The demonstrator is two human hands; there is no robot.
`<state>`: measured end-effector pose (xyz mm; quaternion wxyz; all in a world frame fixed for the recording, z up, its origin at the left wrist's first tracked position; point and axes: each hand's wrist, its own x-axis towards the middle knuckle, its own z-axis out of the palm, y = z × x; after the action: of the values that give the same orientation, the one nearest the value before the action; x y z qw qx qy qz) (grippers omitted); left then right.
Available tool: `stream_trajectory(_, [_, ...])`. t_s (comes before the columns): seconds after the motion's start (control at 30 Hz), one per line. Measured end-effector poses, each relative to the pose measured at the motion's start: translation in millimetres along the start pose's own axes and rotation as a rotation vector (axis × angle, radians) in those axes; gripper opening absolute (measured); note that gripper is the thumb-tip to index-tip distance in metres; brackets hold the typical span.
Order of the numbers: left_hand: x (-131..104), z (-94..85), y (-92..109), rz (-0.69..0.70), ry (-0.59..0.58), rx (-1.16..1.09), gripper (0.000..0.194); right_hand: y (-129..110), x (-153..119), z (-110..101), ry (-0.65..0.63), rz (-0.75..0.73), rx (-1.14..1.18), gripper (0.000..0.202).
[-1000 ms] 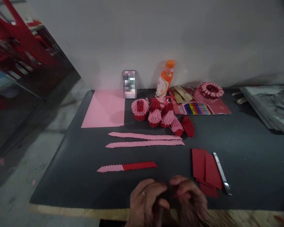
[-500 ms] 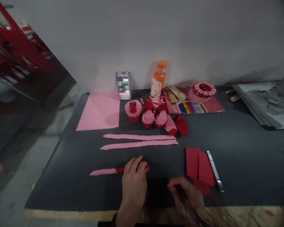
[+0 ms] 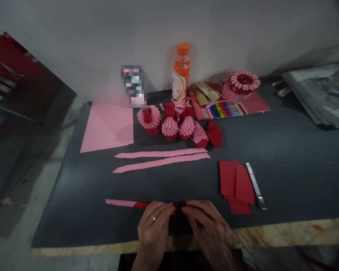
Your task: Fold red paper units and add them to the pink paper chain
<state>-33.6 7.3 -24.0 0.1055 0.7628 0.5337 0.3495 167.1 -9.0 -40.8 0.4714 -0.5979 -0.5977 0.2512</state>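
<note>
My left hand (image 3: 155, 224), with a ring on one finger, is closed around the red end of a pink-and-red folded paper strip (image 3: 124, 203) near the table's front edge. My right hand (image 3: 205, 222) is just to its right, fingertips pinched and almost meeting the left ones. What the right fingers hold, if anything, is too small and dark to make out. Two long pink folded strips (image 3: 161, 162) lie beyond the hands. To the right are several red paper pieces (image 3: 228, 178) with a silver cutter (image 3: 255, 185) beside them.
Pink sheets (image 3: 109, 126) lie at the back left. An orange bottle (image 3: 180, 73) stands by the wall, behind several folded paper shapes (image 3: 170, 126). A round paper piece (image 3: 241, 86) rests on a red packet (image 3: 254, 106). Plastic-covered sheets (image 3: 322, 94) lie at the back right.
My right hand has moved left to meet my left hand, which has pulled the strip's red end nearer me. The view has shifted, so the table items appear higher.
</note>
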Motion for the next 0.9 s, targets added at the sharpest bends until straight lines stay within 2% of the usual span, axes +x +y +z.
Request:
stream_trajectory(0.13, [-3.0, 1.3, -0.9, -0.031, -0.010, -0.005, 0.037, -4.0, 3.4, 1.1, 0.016, -0.092, -0.162, 0.031])
stream_trajectory(0.37, [-8.1, 3.9, 2.5, -0.088, -0.016, -0.005, 0.036, 0.2, -2.0, 5.0, 0.013, -0.070, -0.164, 0.031])
stream_trajectory(0.6, [-1.5, 0.6, -0.2, -0.030, -0.035, -0.005, 0.033, 3.2, -4.2, 2.4, -0.032, -0.057, -0.192, 0.027])
stream_trajectory(0.9, [-4.6, 3.3, -4.1, 0.001, -0.021, 0.012, 0.030, 2.8, -3.4, 5.2, -0.004, -0.113, -0.250, 0.031])
